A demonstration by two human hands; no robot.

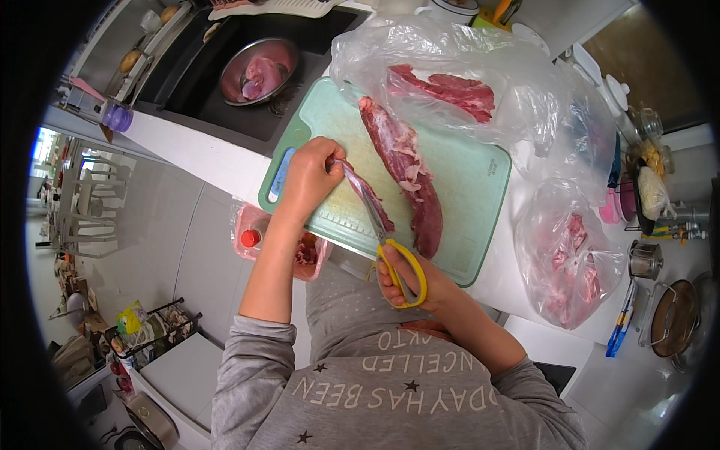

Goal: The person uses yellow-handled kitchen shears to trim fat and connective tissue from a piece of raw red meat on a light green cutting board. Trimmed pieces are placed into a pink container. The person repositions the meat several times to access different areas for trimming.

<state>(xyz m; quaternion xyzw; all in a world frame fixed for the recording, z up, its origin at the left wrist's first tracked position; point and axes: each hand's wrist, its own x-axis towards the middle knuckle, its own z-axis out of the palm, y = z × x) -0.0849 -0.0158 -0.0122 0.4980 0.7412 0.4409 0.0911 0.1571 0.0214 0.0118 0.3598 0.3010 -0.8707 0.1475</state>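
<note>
A green plastic cutting board [467, 185] lies on the white counter, with a long piece of raw meat [408, 174] across its middle. My left hand [315, 171] pinches the upper end of a thin strip of meat [360, 183] between thumb and fingers, over the board's left part. In my right hand [402, 273] are kitchen scissors [413, 281] with yellow handles, held by the loops. Their blades point up and left and lie along the strip; whether they are parted is hard to tell. Further raw meat [461, 90] lies on a clear plastic bag [523, 95] behind the board.
At upper left, a metal bowl [225, 84] with meat sits in the dark sink [185, 101]. A tied plastic bag of meat [568, 264] is on the counter at right. Below the board's left edge is a pink container [315, 270] with scraps and a red-capped bottle [250, 238].
</note>
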